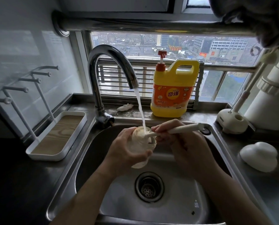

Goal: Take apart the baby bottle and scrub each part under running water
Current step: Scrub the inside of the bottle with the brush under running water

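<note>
Over the steel sink (pixel 80 161) my left hand (pixel 124 153) grips the clear bottle body (pixel 142 143), its mouth tilted up toward the tap. Water (pixel 141 109) runs from the chrome tap (pixel 112 62) straight into that mouth. My right hand (pixel 182 146) holds the white handle of a bottle brush (pixel 181 129), and the brush head is pushed inside the bottle, mostly hidden by foam and glare. A white domed bottle cap (pixel 259 155) lies on the counter to the right.
A yellow dish-soap jug (pixel 172 91) stands on the ledge behind the sink. A white drying rack with a tray (pixel 57 135) sits at the left. At the right stands a white brush holder (pixel 231 120). The drain (pixel 149 186) lies below my hands.
</note>
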